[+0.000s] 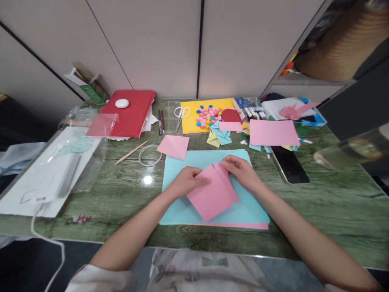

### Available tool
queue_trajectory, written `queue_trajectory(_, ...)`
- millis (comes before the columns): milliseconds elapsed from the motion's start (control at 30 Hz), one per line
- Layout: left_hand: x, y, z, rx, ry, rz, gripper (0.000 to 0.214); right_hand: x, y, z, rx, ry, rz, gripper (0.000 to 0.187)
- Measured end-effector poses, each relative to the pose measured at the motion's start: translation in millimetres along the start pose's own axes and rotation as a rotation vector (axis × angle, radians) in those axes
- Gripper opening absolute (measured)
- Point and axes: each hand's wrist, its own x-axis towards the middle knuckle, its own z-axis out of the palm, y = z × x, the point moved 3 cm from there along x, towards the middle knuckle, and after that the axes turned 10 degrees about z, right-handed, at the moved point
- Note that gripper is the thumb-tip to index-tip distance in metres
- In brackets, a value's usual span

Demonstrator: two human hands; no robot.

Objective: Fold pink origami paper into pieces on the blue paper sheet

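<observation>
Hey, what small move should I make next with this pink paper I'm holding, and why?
I'd probably steady the pink paper with your left hand and gently work down beside its narrow strip with your right hand. Both hands pinch it near the top, with a notch showing between them. Go slowly: I can't tell whether that's a tear or a fold.

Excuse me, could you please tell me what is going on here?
Someone is holding a pink sheet above a light blue paper stack. The left hand grips the sheet's upper left edge, and the right hand pinches a flap at its top right. Another pink piece, creased, lies by the stack's far left corner.
</observation>
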Motion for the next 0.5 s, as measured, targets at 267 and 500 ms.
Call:
queue_trajectory(267,0.1,7.1,-1.3,0.026,-0.054,0.021,0.03,-0.6,-0.9,-4.6,0.038,-0.056,0.05,0.036)
queue_trajectory(500,0.3,5.9,0.2,0.093,-0.104,0.04,0.026,-1.9,-3.8,-6.8,0.038,0.063,0.024,0.032)
